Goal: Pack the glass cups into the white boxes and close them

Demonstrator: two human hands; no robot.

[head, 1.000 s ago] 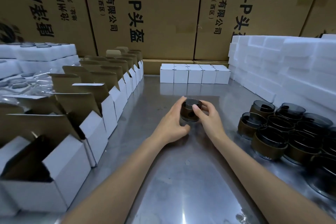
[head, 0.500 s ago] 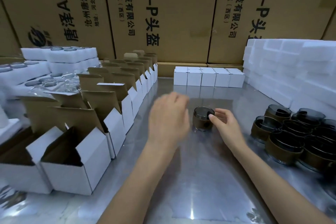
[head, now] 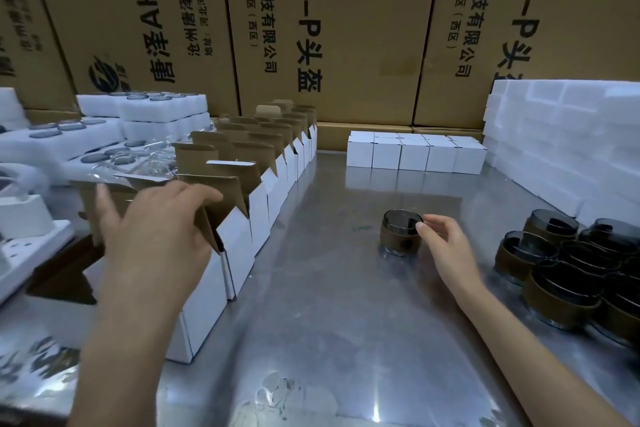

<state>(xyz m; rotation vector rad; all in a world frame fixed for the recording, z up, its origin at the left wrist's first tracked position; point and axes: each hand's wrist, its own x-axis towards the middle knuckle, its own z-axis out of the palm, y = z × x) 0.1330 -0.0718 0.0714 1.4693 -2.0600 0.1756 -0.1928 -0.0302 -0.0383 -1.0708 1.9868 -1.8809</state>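
A dark glass cup (head: pixel 401 233) with a brown band stands upright on the steel table (head: pixel 329 305), near the middle. My right hand (head: pixel 446 246) holds it by the rim and side with loosely curled fingers. My left hand (head: pixel 156 236) reaches over the nearest open white box (head: pixel 204 291) in a row along the left, fingers spread over its raised brown flaps. I cannot tell whether it touches the flaps. More banded cups (head: pixel 568 263) are clustered at the right.
Several closed white boxes (head: pixel 415 154) sit in a row at the back. White foam blocks (head: pixel 568 146) are stacked at the right. Foam trays with lids (head: pixel 138 111) and plastic wrap lie at the left. Large brown cartons (head: pixel 329 31) form the back wall.
My left hand has let go of the cup and swung left to the nearest open box. My right hand stays on the cup, which now stands on the table.
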